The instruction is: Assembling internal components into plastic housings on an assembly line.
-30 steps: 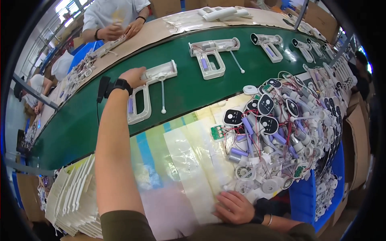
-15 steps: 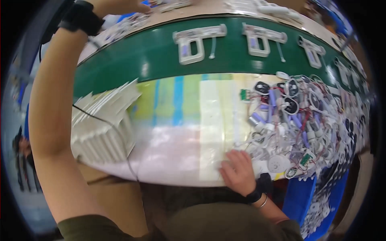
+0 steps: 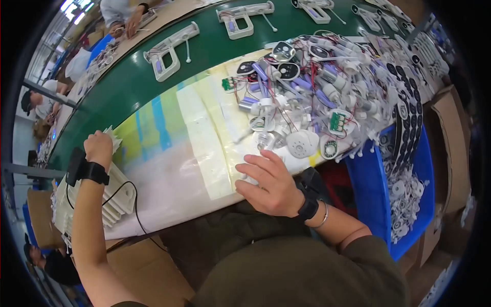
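My left hand [image 3: 98, 148] is at the far end of a stack of white plastic shells [image 3: 115, 192], its fingers curled closed. What lies inside its grip is hidden. A black strap and a cable are on that wrist. My right hand [image 3: 271, 187] hovers at the near table edge, fingers spread and slightly bent, with no part visibly gripped. Beyond its fingertips lies a round white cover with small holes [image 3: 302, 144], beside a large heap of wired parts [image 3: 307, 87] with lilac cylinders, red wires and green circuit boards.
Across the far side runs a green belt [image 3: 112, 97] carrying white gun-shaped half shells [image 3: 171, 51]. A blue bin [image 3: 368, 194] of small white parts stands at the right, below the table. Cardboard [image 3: 148, 266] is below at left. Other people work across the belt.
My left hand has come back from beyond the belt to the stack of white shells. My right hand's fingers have spread. The view has swung, so the table sits further left.
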A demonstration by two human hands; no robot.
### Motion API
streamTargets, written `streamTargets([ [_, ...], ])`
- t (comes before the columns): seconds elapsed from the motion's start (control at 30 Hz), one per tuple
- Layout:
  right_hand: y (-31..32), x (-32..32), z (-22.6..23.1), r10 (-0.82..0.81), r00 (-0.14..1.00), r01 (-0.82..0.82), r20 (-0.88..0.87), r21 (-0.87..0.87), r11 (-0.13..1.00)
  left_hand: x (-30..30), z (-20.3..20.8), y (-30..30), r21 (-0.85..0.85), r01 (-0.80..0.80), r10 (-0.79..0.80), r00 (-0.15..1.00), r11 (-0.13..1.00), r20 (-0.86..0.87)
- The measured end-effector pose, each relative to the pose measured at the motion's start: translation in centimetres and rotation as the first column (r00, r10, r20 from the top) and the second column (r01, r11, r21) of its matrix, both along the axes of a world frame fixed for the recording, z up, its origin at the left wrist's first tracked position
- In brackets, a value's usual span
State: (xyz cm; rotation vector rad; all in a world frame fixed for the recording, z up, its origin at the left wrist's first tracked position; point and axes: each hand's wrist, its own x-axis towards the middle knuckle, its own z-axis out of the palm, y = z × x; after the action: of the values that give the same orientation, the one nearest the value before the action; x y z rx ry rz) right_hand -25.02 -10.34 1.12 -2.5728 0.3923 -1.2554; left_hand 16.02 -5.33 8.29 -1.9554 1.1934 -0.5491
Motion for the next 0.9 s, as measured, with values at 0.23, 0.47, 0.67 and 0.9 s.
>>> streamTargets([
  [0.23,-0.8,-2.7,0.7,-0.135,0.991,0.135,-0.023,0.004,0.991,-1.0,1.2,-0.9,0.181,0.182,-0.178,0.983,0.966,-0.042],
  [0.47,-1.9,-3.1,0.9,-0.135,0.990,0.137,-0.044,0.044,0.990,-10.1,2.2,-5.6,-0.147,0.475,-0.465,0.670,0.867,-0.578],
  [0.67,-3.3,-4.0,7.2,-0.016,0.939,0.037,-0.345,0.057,0.998,-10.3,1.3,-8.4,0.080,0.366,-0.177,0.614,0.927,-0.769],
  [0.9,-16.4,-1.7,14.7,-0.277,0.726,0.046,-0.629,-0.358,0.933,-18.4,3.9,-18.5,-0.297,0.582,-0.561,0.347,0.757,-0.752],
])
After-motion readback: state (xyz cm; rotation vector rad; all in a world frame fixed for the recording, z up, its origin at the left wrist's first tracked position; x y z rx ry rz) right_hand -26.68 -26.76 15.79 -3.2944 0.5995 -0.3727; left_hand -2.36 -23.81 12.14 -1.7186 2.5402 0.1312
